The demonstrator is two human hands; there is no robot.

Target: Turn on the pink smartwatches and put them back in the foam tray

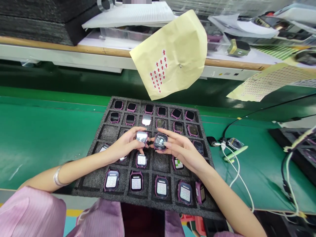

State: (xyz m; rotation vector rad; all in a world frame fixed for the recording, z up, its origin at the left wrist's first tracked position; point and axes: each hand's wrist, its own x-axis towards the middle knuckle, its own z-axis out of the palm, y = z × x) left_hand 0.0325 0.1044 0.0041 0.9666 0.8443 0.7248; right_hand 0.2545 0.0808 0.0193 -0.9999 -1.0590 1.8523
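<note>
My left hand (134,140) grips a smartwatch body (142,136) between thumb and fingers; glare covers its screen. Close beside it, my right hand (175,142) holds a second purple-framed smartwatch (160,141), its dark screen lit with small white marks and the thumb on its edge. Both hands are over a dark grey foam tray (161,162) divided into square pockets. Strapless watches fill many pockets: the far rows show dark screens, like this watch (161,111), while near ones, like this watch (136,181), show white grids. My forearms cover some pockets.
The tray lies on a green bench (49,131). Behind it, a shelf (98,49) carries papers, clear bins and black foam blocks (37,26). A yellow sheet with red arrow stickers (175,56) hangs from it. White cables (237,164) and a light green tool (235,153) lie at right.
</note>
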